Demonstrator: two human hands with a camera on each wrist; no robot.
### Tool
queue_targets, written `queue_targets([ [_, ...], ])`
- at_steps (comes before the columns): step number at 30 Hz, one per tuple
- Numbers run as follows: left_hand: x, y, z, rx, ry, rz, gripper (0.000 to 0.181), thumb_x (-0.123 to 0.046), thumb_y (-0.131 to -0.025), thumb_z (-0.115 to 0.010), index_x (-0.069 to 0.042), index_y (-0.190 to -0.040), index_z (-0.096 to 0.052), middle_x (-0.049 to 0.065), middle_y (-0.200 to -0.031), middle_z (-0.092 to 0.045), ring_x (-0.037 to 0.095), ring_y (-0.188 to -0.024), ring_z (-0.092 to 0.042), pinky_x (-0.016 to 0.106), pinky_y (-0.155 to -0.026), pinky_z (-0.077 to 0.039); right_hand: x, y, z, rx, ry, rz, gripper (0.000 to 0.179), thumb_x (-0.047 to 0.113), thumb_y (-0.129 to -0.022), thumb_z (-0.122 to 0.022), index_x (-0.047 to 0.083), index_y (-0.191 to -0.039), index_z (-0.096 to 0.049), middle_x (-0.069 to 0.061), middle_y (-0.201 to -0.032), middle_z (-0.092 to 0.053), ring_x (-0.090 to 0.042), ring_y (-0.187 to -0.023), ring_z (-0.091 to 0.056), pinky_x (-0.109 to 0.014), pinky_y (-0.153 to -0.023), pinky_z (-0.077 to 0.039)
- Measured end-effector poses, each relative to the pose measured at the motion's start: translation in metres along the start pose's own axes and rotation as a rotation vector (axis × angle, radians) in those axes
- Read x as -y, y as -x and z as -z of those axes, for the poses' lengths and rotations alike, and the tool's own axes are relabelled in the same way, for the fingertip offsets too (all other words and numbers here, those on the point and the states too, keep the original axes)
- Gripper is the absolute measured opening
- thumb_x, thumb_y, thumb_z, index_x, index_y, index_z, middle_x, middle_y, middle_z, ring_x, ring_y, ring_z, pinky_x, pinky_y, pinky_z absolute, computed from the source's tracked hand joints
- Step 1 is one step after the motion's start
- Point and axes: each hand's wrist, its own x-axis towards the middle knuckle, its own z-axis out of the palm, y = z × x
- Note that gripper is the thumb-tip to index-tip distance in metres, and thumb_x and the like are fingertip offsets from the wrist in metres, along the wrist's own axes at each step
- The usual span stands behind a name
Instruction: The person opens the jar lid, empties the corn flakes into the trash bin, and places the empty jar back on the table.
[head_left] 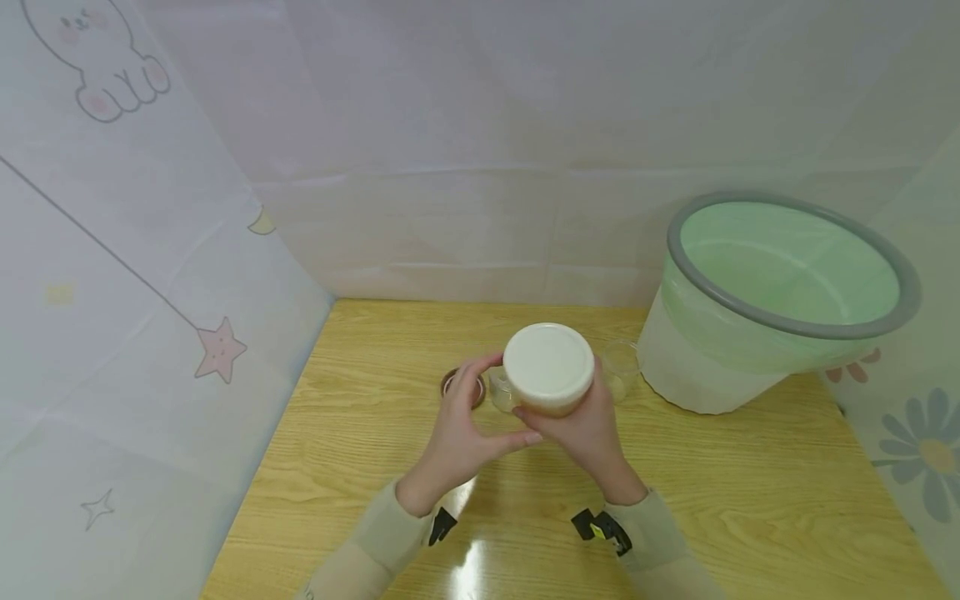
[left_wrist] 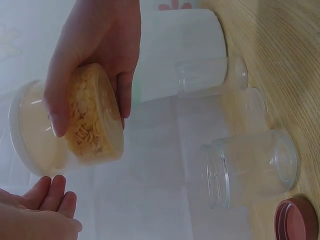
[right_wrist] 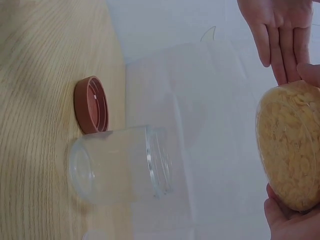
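Observation:
My right hand grips a clear plastic tub of yellow flakes, raised above the table with its white lid on. Its thumb and fingers wrap round the tub's side. On the tub's other side is my left hand, fingers fairly straight and thumb spread; whether it touches the tub I cannot tell. Below, an uncovered glass jar stands upright on the table, partly hidden by the tub in the head view. Beside it lies a reddish-brown lid.
A white bin with a green liner and grey rim stands at the right back of the wooden table. Clear glass vessels stand between jar and bin. Printed cloth hangs behind and at both sides.

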Motion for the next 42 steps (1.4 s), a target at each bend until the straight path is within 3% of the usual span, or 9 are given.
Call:
queue_targets([
  [5,0.000,0.002,-0.001,-0.016,0.016,-0.035,0.086,-0.027,-0.076,-0.094,-0.026,-0.147,-0.047,-0.007,-0.145,-0.047,0.019,-0.134,-0.041,0.050,-0.107,-0.041,0.014,0.000,0.002,-0.014,0.030,-0.003,0.108,-0.006,-0.058,-0.097,-0.002,-0.148,-0.036,-0.015,-0.138,-0.054,-0.024,-0.123,-0.054,-0.040,-0.104,-0.042],
  [10,0.003,-0.001,0.000,-0.066,0.033,-0.094,0.057,-0.017,-0.089,-0.082,-0.017,-0.139,-0.054,-0.001,-0.140,-0.053,0.021,-0.131,-0.046,0.050,-0.108,-0.040,0.017,0.000,0.002,-0.016,0.023,-0.007,0.105,-0.007,-0.058,-0.096,-0.003,-0.146,-0.038,-0.016,-0.138,-0.055,-0.025,-0.123,-0.054,-0.044,-0.105,-0.041],
  [14,0.006,-0.006,0.002,-0.107,0.025,-0.130,0.046,-0.014,-0.090,-0.081,-0.012,-0.130,-0.059,0.005,-0.136,-0.057,0.022,-0.129,-0.050,0.052,-0.109,-0.037,0.019,0.000,0.000,-0.004,-0.007,-0.012,0.103,-0.007,-0.058,-0.096,-0.004,-0.144,-0.040,-0.016,-0.137,-0.055,-0.026,-0.122,-0.054,-0.047,-0.104,-0.042],
  [18,0.006,-0.008,0.006,-0.106,-0.010,-0.089,0.060,-0.018,-0.087,-0.085,-0.012,-0.138,-0.054,0.006,-0.140,-0.054,0.019,-0.132,-0.047,0.049,-0.110,-0.036,0.021,0.002,-0.001,0.010,-0.032,-0.017,0.102,-0.008,-0.059,-0.095,-0.003,-0.145,-0.039,-0.016,-0.137,-0.054,-0.024,-0.122,-0.054,-0.050,-0.104,-0.042],
  [22,0.006,-0.007,0.009,-0.092,-0.016,-0.030,0.081,-0.027,-0.081,-0.090,-0.023,-0.149,-0.047,-0.005,-0.144,-0.050,0.019,-0.134,-0.045,0.049,-0.110,-0.035,0.021,0.003,-0.002,0.024,-0.045,0.004,0.101,-0.009,-0.058,-0.094,-0.003,-0.144,-0.041,-0.018,-0.137,-0.054,-0.025,-0.122,-0.053,-0.055,-0.104,-0.040],
  [28,0.001,-0.008,0.008,-0.048,-0.002,-0.029,0.101,-0.028,-0.072,-0.096,-0.025,-0.155,-0.039,0.006,-0.148,-0.047,0.024,-0.134,-0.044,0.055,-0.110,-0.033,0.021,0.004,-0.004,0.064,-0.020,0.042,0.095,-0.010,-0.058,-0.091,-0.008,-0.140,-0.043,-0.021,-0.132,-0.057,-0.029,-0.119,-0.055,-0.050,-0.101,-0.043],
  [35,-0.001,-0.010,0.009,0.026,0.125,0.001,0.116,-0.016,-0.062,-0.101,-0.024,-0.157,-0.035,-0.003,-0.148,-0.043,0.022,-0.116,-0.055,0.045,-0.096,-0.051,-0.007,0.008,-0.007,0.177,-0.087,0.059,0.107,-0.004,-0.057,-0.094,0.004,-0.149,-0.041,-0.012,-0.138,-0.056,-0.029,-0.122,-0.055,-0.039,-0.103,-0.045],
  [42,-0.003,-0.011,0.009,0.045,0.044,0.005,0.123,-0.026,-0.054,-0.104,-0.036,-0.156,-0.035,-0.012,-0.148,-0.046,0.019,-0.131,-0.043,0.054,-0.106,-0.035,-0.013,0.010,-0.006,0.247,-0.098,0.071,0.107,0.001,-0.056,-0.097,0.006,-0.148,-0.042,-0.011,-0.136,-0.056,-0.026,-0.121,-0.055,-0.040,-0.102,-0.045],
])
